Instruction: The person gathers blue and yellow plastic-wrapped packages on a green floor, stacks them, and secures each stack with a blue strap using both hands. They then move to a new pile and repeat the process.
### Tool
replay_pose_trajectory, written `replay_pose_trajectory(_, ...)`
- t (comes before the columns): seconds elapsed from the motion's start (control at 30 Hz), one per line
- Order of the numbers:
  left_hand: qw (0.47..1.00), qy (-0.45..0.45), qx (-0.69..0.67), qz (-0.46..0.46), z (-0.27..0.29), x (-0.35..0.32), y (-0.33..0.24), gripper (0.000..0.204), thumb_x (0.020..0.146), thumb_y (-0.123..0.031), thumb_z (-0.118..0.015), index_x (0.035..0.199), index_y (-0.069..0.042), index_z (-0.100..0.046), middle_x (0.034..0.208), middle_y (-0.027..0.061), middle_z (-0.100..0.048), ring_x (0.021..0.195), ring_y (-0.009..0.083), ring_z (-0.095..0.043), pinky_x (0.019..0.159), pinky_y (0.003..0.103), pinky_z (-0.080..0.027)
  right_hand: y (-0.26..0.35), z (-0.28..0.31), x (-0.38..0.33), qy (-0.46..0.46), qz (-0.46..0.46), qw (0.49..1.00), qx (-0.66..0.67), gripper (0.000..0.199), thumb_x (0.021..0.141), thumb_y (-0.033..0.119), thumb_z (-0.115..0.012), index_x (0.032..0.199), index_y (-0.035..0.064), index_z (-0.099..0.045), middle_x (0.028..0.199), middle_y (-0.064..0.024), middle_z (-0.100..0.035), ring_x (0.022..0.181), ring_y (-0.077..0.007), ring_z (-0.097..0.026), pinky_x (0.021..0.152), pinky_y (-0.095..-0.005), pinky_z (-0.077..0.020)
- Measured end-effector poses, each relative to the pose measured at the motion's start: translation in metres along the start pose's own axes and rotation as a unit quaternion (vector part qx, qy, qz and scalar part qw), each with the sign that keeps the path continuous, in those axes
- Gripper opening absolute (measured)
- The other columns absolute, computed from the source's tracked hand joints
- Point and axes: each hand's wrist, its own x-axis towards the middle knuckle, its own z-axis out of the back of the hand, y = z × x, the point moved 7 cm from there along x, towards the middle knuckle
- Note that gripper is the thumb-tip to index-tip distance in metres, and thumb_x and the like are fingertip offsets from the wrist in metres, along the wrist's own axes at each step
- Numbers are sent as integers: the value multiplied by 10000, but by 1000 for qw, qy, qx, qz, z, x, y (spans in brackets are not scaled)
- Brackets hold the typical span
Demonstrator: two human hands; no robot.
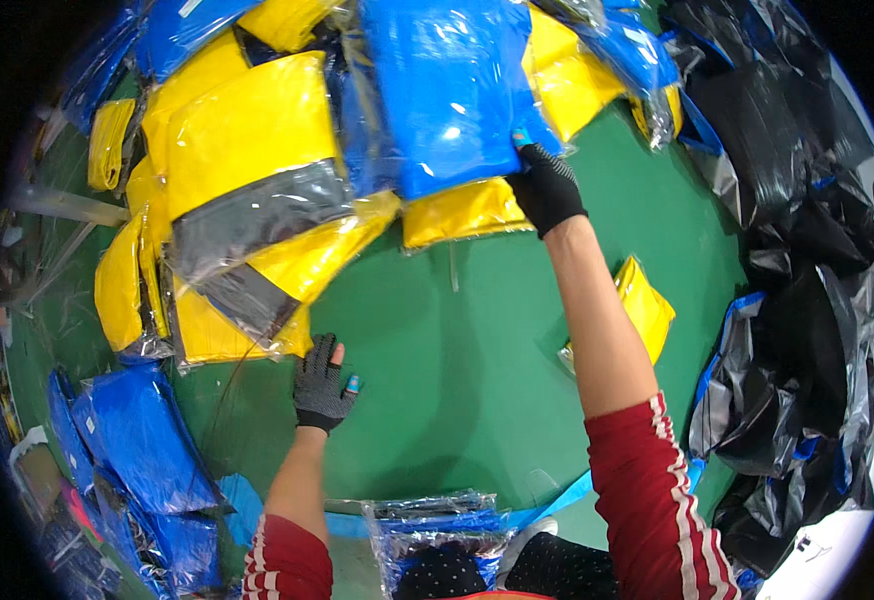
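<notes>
My right hand [549, 188], in a dark glove with a bare, blue-taped fingertip, reaches far forward and grips the lower right corner of a large blue folded packet [447, 95] in clear plastic. Its thumb lies on top; the fingers beneath are hidden. Under that packet's near edge shows a yellow packet [462, 215]. My left hand [324, 388], in a grey dotted glove, rests open on the green table [447, 370], holding nothing. Its fingertips come close to the corner of a yellow packet [227, 325]. Above it lies a larger yellow and dark grey packet [257, 140].
Blue packets [147, 435] lie at the left. A small yellow packet [642, 305] sits beyond my right forearm. Crumpled black sheeting [797, 320] with blue edges piles along the right side. A stack of plastic-wrapped packets [432, 530] stands near my lap.
</notes>
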Motion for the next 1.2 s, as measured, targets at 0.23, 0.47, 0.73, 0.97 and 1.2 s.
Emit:
replay_pose_trajectory(0.23,997,-72,36,-15,21,4,-28,745,726,-330,-644,1334,-40,-327,1351,207,-347,1234,399,-333,1044,510,-221,-27,75,-277,-171,-136,973,-71,595,822,309,-640,1285,24,-399,1130,-161,-561,1026,-282,-554,866,-411,-445)
replay_pose_trajectory(0.47,934,-76,-348,-36,36,-121,-147,645,806,-328,-626,1283,29,-378,1362,213,-327,1264,318,-328,1058,445,-251,21,28,-470,-236,-312,919,56,492,846,214,-608,1271,83,-400,1181,-116,-525,1039,-247,-548,847,-419,-482)
replay_pose_trajectory(0.73,912,94,-397,50,101,6,-193,639,694,-415,-731,1132,7,-535,1021,160,-622,920,260,-599,820,371,-473,64,99,-381,-109,-14,894,-434,551,859,415,-556,1232,28,-436,1199,-137,-503,1108,-211,-475,937,-365,-397)
replay_pose_trajectory(0.97,899,229,-364,77,16,166,-211,769,756,-555,-617,1273,-15,-436,1164,162,-545,980,228,-558,876,366,-442,-11,174,-277,-401,-18,793,-458,801,778,572,-543,1243,-66,-411,1221,-310,-447,1147,-411,-426,960,-443,-338)
replay_pose_trajectory(1.2,742,317,-543,233,-23,96,-194,875,772,-600,-569,1382,-52,-264,1304,157,-431,1127,262,-480,955,406,-407,-41,186,-303,-363,-66,871,-324,918,690,582,-630,1265,-79,-357,1214,-295,-473,1112,-399,-489,932,-435,-390)
